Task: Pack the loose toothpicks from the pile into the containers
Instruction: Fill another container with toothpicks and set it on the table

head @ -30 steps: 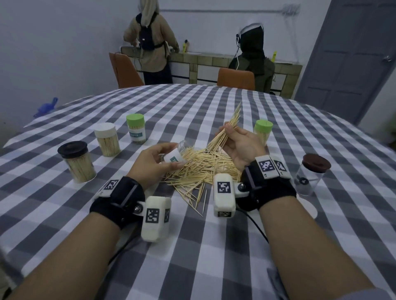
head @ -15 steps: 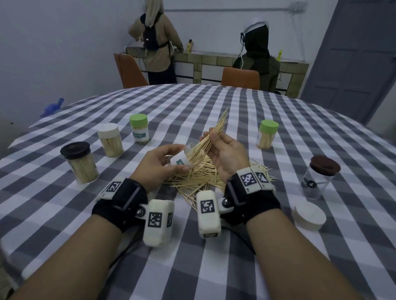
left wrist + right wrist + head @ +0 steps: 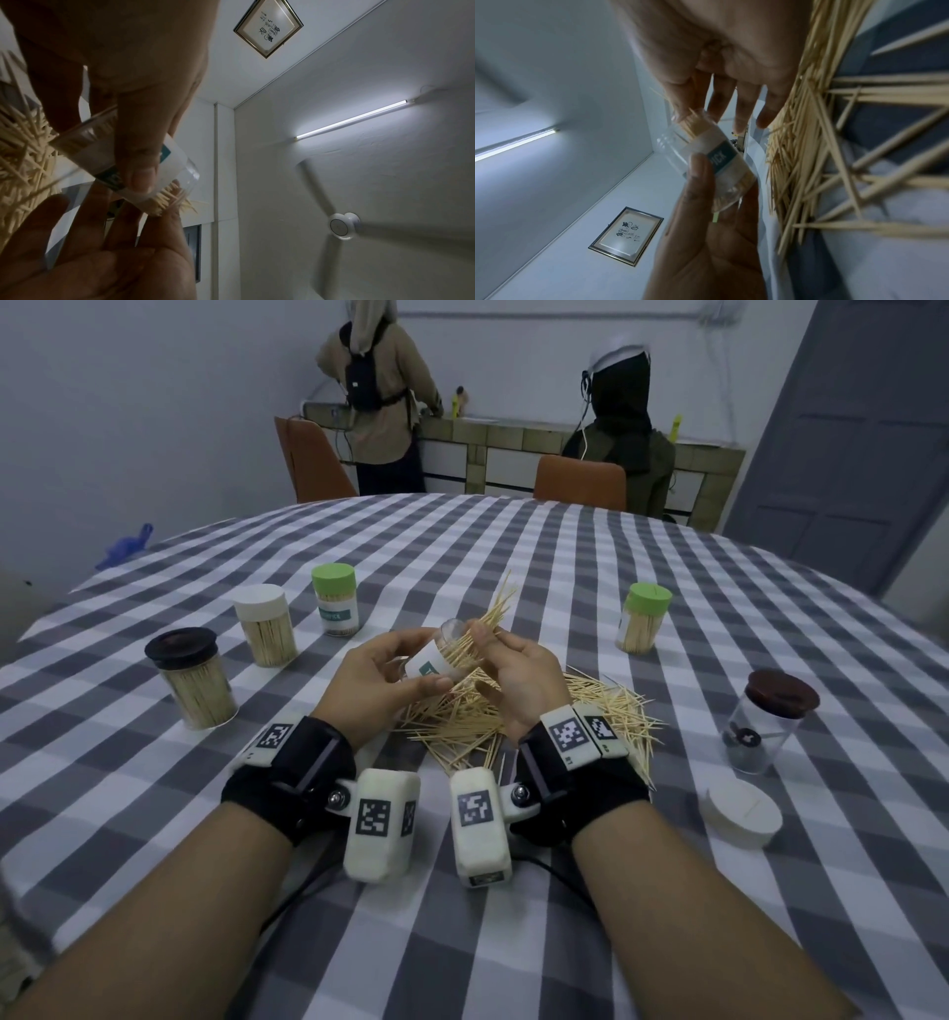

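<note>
At frame centre, a clear jar (image 3: pixel 436 654) is gripped by the left hand (image 3: pixel 382 683) while a bundle (image 3: pixel 485 629) pinched by the right hand (image 3: pixel 518 675) is fed in; much of the pile (image 3: pixel 606 711) remains.

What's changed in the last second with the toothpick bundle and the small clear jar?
The right hand brought its bundle of wooden toothpicks leftward to the small clear labelled jar; their ends now sit in its mouth. The left hand raised that jar. The loose toothpick pile and capped jars on the checked tablecloth stayed put.
</note>
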